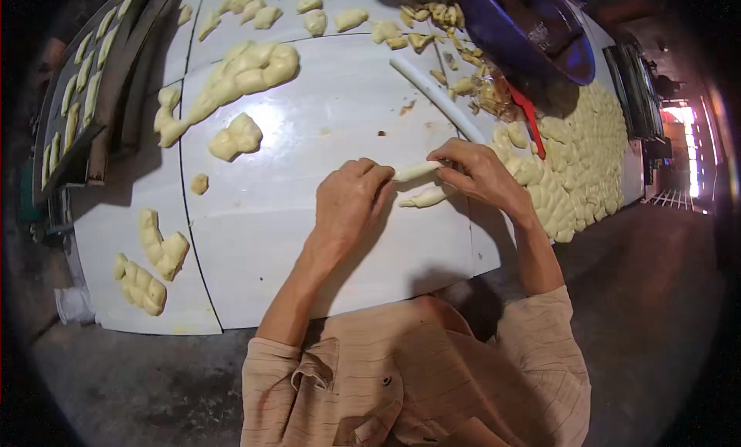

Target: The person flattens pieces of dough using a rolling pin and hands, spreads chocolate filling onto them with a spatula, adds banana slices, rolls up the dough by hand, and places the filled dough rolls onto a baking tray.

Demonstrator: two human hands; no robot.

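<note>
A thin strip of pale dough (417, 171) stretches between my hands above the white table. My left hand (349, 198) pinches its left end between thumb and fingers, and my right hand (482, 174) pinches the other end. Just below it lies a second dough roll (427, 198), tapered at its left tip, its right end close under my right fingers. Beyond my right hand a pale rolling pin (437, 99) rests slantwise on the table.
Many flattened dough pieces (575, 165) cover the table's right side, near a red-handled tool (527, 115) and a blue basin (532, 30). A long dough mass (245, 75) and smaller lumps (236, 137) lie left. Trays of shaped dough (85, 84) stand at the far left.
</note>
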